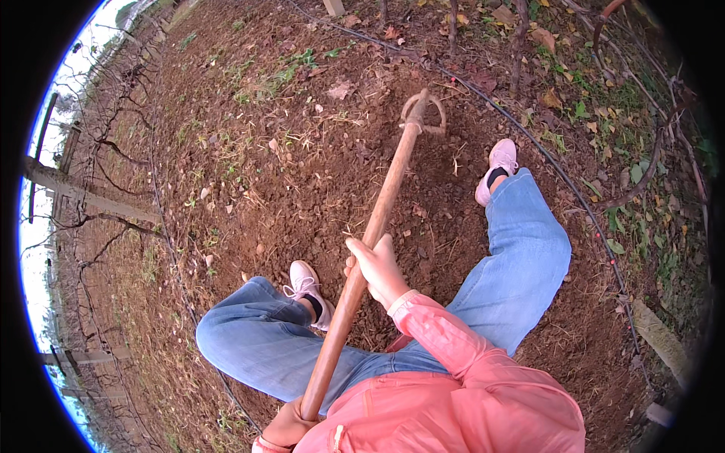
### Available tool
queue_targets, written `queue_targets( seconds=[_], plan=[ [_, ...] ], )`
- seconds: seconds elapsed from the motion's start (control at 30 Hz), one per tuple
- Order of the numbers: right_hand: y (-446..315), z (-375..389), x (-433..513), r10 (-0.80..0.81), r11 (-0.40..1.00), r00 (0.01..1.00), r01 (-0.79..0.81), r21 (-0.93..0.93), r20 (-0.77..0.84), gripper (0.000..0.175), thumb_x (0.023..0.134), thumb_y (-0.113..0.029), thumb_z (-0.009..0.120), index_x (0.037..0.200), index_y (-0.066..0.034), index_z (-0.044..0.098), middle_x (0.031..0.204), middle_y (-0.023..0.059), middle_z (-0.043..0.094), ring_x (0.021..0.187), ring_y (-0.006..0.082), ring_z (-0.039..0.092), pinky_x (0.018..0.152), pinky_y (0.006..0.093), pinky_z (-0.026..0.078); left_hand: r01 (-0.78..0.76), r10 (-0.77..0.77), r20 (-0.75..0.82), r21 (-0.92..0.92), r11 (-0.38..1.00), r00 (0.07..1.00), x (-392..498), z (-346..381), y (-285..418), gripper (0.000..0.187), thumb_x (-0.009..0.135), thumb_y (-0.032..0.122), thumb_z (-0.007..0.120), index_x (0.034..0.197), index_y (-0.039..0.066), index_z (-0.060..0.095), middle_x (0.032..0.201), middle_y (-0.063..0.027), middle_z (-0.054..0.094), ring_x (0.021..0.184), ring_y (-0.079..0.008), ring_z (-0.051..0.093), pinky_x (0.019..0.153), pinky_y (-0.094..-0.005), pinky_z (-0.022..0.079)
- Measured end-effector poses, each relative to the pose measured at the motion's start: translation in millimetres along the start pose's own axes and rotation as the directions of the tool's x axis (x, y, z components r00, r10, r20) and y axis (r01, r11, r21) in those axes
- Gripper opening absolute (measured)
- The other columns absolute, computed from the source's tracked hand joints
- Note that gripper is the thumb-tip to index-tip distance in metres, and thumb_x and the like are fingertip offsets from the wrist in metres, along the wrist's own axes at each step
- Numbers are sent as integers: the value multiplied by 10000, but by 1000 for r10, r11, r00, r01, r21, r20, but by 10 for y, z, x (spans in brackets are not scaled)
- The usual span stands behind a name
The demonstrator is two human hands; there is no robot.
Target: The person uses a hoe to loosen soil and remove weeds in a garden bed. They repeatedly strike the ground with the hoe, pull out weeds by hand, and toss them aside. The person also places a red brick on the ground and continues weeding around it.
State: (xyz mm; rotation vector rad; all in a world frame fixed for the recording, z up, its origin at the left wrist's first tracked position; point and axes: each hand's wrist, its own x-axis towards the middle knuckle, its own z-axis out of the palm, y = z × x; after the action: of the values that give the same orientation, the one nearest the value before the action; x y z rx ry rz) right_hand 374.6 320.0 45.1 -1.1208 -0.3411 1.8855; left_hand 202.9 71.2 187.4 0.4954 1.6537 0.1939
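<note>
A long-handled hoe [385, 198] with a smooth wooden shaft runs diagonally from my waist up to the soil ahead. My right hand [378, 268] is closed around the middle of the shaft. Near the shaft's lower end, by my hip, my left hand [290, 422] grips it. The metal head [423, 113], with a curved, open frame, is caked with dirt and lies at the loosened brown soil [362, 164]; whether its edge is in the soil cannot be told.
A black drip irrigation hose [529, 130] curves past my right shoe [498, 167]. Vine trunks [518, 48] stand ahead. Bare vines and a concrete post [93, 195] are at the left; another post [660, 342] is at lower right. My left shoe [308, 289] rests on soil.
</note>
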Motion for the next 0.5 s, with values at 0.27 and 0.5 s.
queue_targets(
  seconds=[0.27,0.5],
  plan=[
    [-518,430,418,-178,977,949,139,161,260,288,896,-148,659,988,-31,413,769,72,525,577,169,598,515,324,565,-21,20,-9,-196,980,1000,13,-152,179,329,661,-90,746,887,31,538,636,-39,600,487,-106,554,429,-248,426],
    [297,170,607,136,990,977,-127,63,-161,159,848,-82,600,850,-23,452,633,51,480,492,179,522,453,339,480,96,-92,34,-147,984,995,-91,-146,-365,292,704,-86,738,880,17,529,686,-33,597,632,-119,597,556,-277,470]
  ],
)
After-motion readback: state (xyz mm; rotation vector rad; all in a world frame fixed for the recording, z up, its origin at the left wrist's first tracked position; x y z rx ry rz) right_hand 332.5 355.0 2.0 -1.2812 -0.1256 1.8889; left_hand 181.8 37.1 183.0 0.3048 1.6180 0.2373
